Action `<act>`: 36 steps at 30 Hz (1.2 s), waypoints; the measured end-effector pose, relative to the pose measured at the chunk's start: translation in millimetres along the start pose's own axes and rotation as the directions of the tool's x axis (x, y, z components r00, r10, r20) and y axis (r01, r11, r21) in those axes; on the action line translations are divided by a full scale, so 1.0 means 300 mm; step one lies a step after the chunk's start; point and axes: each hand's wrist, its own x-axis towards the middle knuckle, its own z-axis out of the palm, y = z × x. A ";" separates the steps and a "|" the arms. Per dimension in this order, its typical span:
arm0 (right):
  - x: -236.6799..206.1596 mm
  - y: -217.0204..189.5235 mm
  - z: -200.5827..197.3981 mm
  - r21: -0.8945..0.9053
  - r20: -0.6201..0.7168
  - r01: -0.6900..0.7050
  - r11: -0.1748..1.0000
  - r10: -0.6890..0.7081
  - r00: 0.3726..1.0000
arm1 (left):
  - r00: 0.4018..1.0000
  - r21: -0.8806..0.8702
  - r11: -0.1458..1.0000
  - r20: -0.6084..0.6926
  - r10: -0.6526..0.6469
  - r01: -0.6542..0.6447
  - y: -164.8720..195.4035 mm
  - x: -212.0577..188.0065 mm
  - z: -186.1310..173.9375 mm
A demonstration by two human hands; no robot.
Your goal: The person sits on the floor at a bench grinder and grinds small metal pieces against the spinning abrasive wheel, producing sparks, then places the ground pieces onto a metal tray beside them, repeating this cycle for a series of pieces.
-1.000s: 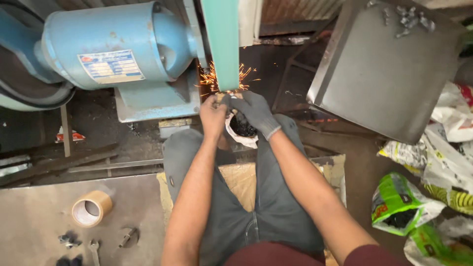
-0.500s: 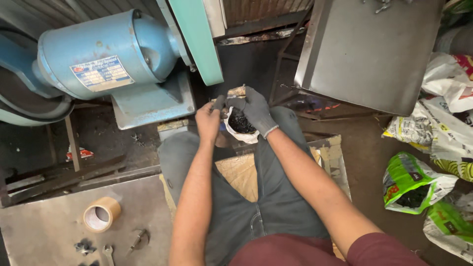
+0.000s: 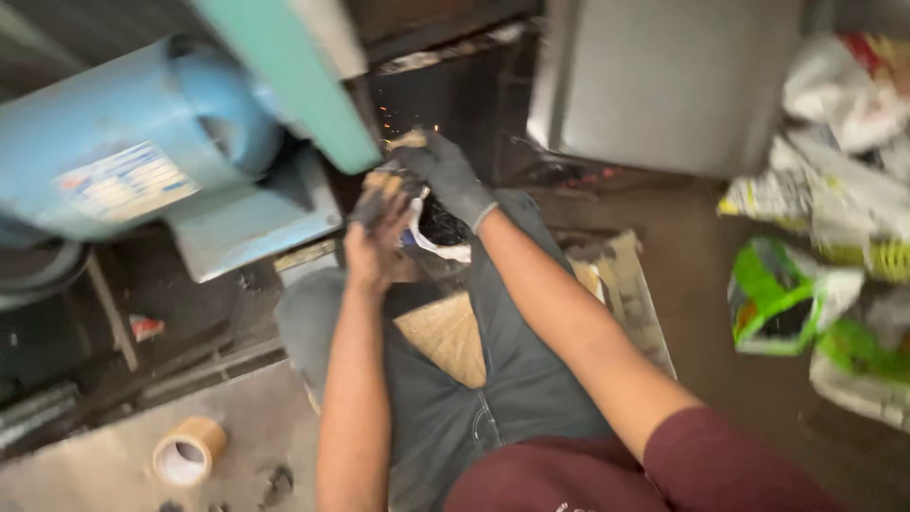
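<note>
I sit in front of a blue grinding machine (image 3: 142,180) with a green guard (image 3: 303,85). My left hand (image 3: 374,232), bare with taped fingertips, and my right hand (image 3: 445,175), in a dark grey glove, are held together at the guard's lower edge. Both pinch a small workpiece (image 3: 406,142) that is too blurred to make out. A few orange sparks (image 3: 398,123) fly just above it. Under my hands, on my lap, rests a white bag (image 3: 436,232) of dark small parts.
A grey metal sheet (image 3: 664,85) leans at the upper right. Green and white plastic bags (image 3: 815,284) lie on the floor at right. A roll of brown tape (image 3: 190,450) sits on a metal plate (image 3: 85,465) at lower left. Cardboard (image 3: 445,332) lies under my legs.
The view has swung and blurred. Strong sparks a second ago stopped, and now a few show again. My hands stay together at the guard with the piece.
</note>
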 end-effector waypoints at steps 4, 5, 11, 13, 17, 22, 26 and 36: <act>-0.094 -0.114 -0.162 -0.675 0.082 0.285 0.681 -0.314 0.946 | 0.991 0.676 0.734 -0.133 0.028 0.070 0.027 -0.051 -0.034; -0.100 -0.154 -0.232 -0.641 -0.026 0.243 0.728 -0.336 0.941 | 0.997 0.925 0.380 -0.032 0.067 0.004 0.018 -0.072 -0.037; 0.074 -0.450 -0.783 -0.902 -0.309 0.063 0.426 -0.743 0.593 | 0.966 0.986 -0.142 0.051 -0.253 -0.089 -0.053 -0.072 -0.002; 0.138 -0.551 -0.981 -0.956 -0.279 -0.242 0.167 -0.775 0.567 | 0.905 0.963 -0.269 -0.087 -0.417 -0.031 -0.063 -0.070 0.005; 0.263 -0.695 -1.220 -0.916 -0.388 -0.323 0.240 -0.737 0.554 | 0.895 0.948 -0.317 -0.143 -0.422 0.002 -0.064 -0.066 0.015; 0.467 -0.635 -1.185 -0.753 -0.621 -0.551 0.359 -0.663 0.418 | 0.894 0.965 -0.254 -0.171 -0.413 0.067 -0.054 -0.077 0.032; 0.506 -0.526 -1.057 -0.775 -0.572 -0.565 0.284 -0.695 0.435 | 0.886 0.961 -0.272 -0.175 -0.429 0.058 -0.059 -0.062 0.040; -0.033 -0.408 -0.873 -0.969 -0.199 -0.102 0.224 -0.473 0.858 | 0.913 0.961 -0.273 -0.141 -0.382 0.034 -0.098 -0.067 -0.024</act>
